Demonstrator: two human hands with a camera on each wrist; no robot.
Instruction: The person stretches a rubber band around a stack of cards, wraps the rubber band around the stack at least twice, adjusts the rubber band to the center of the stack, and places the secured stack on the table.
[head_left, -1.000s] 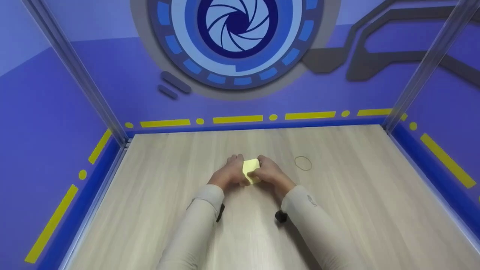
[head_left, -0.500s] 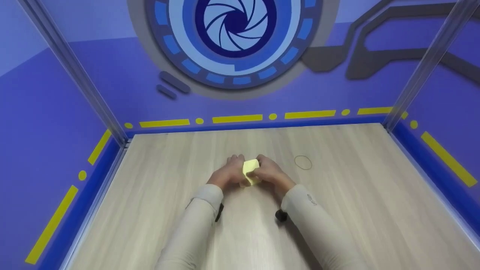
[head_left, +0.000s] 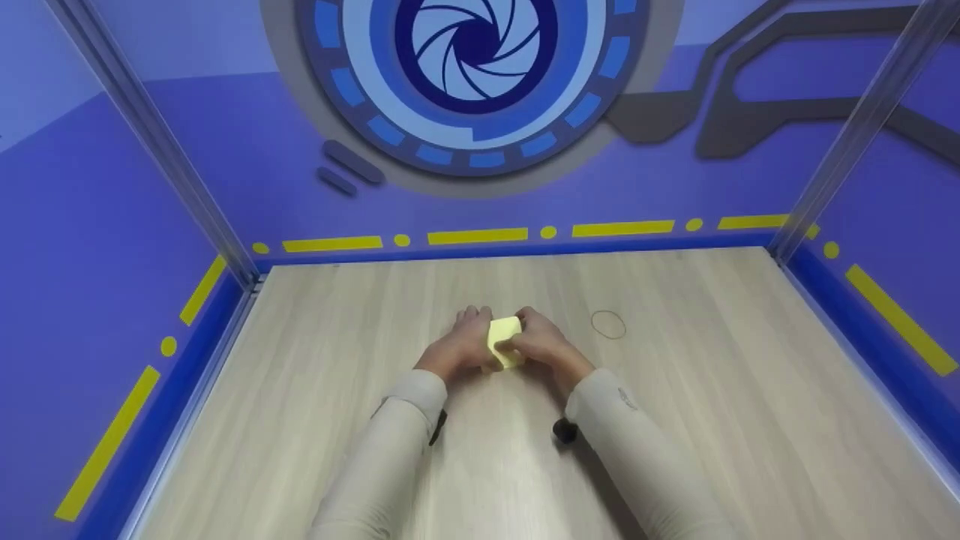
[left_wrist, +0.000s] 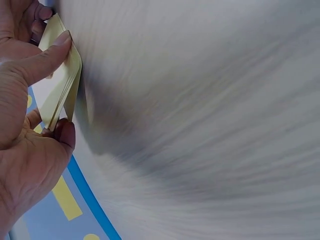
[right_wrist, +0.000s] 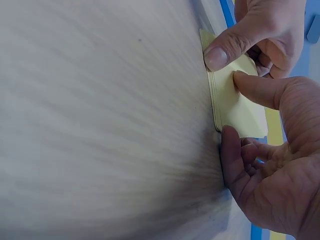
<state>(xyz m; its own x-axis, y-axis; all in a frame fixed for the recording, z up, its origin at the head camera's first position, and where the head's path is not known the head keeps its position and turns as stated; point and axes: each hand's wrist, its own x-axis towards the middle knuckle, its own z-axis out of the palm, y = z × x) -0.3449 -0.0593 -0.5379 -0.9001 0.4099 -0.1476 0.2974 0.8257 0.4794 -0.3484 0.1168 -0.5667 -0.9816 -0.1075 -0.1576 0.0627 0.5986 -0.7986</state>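
Both hands hold a small stack of pale yellow cards [head_left: 504, 328] low over the middle of the table. My left hand [head_left: 461, 343] grips its left side; in the left wrist view the thumb [left_wrist: 50, 57] lies across the face and curled fingers [left_wrist: 65, 134] are at the lower edge. From the other side, my right hand [head_left: 544, 342] pinches it, with the thumb [right_wrist: 252, 86] on the face and fingers [right_wrist: 232, 152] at the bottom edge. Along one edge the layers show, and in the left wrist view the rearmost stands slightly apart.
A thin rubber band [head_left: 608, 325] lies on the wooden table [head_left: 712, 390], right of the hands. Blue panels [head_left: 225, 187] with yellow dashes enclose the table at the back and both sides. Metal posts [head_left: 161, 161] stand at the back corners.
Hands and cards stay nearly in place, with only slight finger movement. The whole head view shifts a little; the rubber band lies where it was.
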